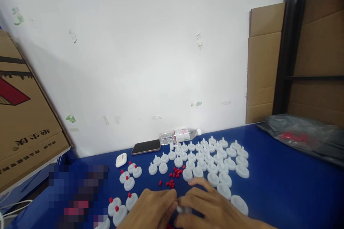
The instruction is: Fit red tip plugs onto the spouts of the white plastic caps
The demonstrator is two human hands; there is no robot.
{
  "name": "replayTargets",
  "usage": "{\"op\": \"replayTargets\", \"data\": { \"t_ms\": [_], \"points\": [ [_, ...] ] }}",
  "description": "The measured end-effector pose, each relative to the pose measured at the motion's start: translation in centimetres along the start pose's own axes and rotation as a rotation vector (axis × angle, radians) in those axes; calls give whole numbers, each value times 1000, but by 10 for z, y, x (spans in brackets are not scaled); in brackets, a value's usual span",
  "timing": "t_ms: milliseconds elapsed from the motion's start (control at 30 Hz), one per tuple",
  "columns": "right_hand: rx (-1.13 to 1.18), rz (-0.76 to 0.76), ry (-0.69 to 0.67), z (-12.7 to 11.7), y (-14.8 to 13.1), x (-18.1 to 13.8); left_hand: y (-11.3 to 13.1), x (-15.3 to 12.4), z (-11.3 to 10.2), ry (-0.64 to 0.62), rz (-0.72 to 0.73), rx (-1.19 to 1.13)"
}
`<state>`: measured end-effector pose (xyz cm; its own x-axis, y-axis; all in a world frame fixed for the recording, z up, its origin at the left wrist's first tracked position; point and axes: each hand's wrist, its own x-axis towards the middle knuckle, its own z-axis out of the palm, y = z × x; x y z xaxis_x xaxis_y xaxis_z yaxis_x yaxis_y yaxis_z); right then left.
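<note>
My left hand (154,205) is closed, its thumb and fingers pinched together; what sits in the pinch is hidden. Touching it, my right hand (208,205) curls its fingers around a white plastic nozzle cap (184,209), only partly visible between the hands. Just beyond them lie loose small red caps (172,184) and another cluster of red caps (177,172). Many white nozzle caps (212,167) with bare spouts stand to the right and behind. Left of my hands are several white nozzle caps with red tips (120,215). A little red shows beneath my left hand.
A clear plastic bottle (181,136) lies against the wall, beside a phone (146,147) and a white earphone case (121,160). A grey plastic bag (303,139) with red pieces rests at right. A cardboard box (27,114) stands at left. The tabletop (285,186) is blue.
</note>
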<state>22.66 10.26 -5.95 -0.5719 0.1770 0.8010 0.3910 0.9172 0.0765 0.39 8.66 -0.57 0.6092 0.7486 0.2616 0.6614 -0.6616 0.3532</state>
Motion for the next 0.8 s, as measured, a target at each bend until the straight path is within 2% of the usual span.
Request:
{"op": "replayTargets", "data": {
  "t_ms": [100, 200, 267, 500, 633, 733, 800],
  "points": [
    [-8, -16, 30, 1, -2, -1, -10, 9, 6, -86, 33, 38],
    [-17, -28, 79, 4, -2, -2, -14, 12, 10, -86, 42, 65],
    [-31, -27, 65, 6, -2, -2, -12, 10, 10, -86, 49, 88],
    [-120, 38, -22, 3, 2, 3, 0, 4, -10, 5, 127, 256],
    [-158, 104, -98, -4, 4, 9, -19, 12, -30, 83, -27, 392],
    [-145, 118, -121, -3, 3, 8, -37, 17, -46, 70, -231, 572],
    [-146, 112, -133, 0, 2, 5, -46, 19, -52, 26, -316, 664]
  ]
}}
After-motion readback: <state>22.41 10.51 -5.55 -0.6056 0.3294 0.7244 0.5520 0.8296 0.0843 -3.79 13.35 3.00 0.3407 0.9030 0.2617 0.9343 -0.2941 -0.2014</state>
